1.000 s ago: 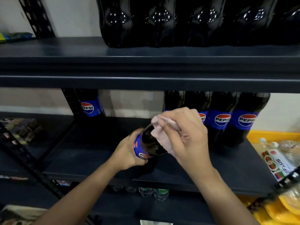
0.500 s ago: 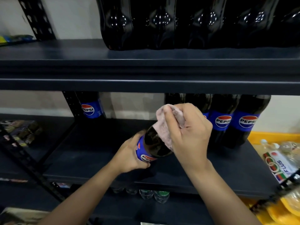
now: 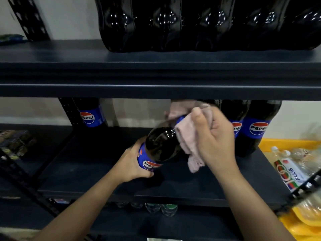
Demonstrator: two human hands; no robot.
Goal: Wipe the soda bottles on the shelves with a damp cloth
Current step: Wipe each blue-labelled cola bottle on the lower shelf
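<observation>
Head view: my left hand (image 3: 132, 164) grips the tilted Pepsi bottle (image 3: 161, 145) at its blue label, fingers curled round the body, its base on the middle shelf (image 3: 86, 171). My right hand (image 3: 213, 141) pinches the pink cloth (image 3: 189, 136), fingers closed on it, pressing it against the bottle's neck. More Pepsi bottles (image 3: 257, 127) stand upright just behind my right hand.
</observation>
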